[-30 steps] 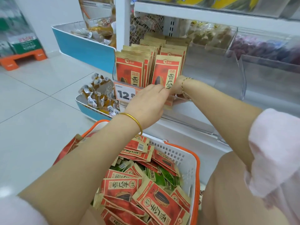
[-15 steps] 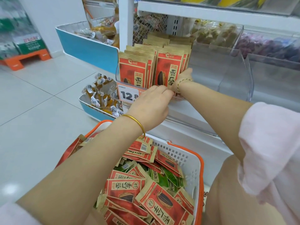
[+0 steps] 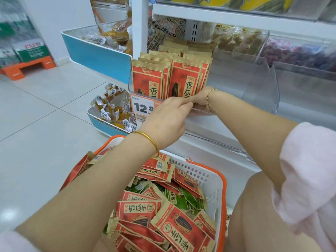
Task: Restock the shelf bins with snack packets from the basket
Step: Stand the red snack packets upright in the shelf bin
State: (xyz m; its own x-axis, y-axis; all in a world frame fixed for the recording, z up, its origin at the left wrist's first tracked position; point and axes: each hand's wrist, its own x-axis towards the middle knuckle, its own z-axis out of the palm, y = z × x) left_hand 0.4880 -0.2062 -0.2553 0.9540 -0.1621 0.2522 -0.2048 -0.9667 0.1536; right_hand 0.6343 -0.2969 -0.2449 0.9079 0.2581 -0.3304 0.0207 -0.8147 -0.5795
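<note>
While my left hand [image 3: 163,120] lies flat-fingered against the bin lip [image 3: 192,114] | right hand [image 3: 200,100] — gripping front sunflower-seed packet [image 3: 183,82] | basket [image 3: 209,179] below.

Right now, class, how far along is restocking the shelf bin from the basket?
Done: two rows of red packets stand upright in the clear bin. In hand: the left hand and right hand are at its front edge, by the right row. Left: the basket holds a heap of packets.
</note>
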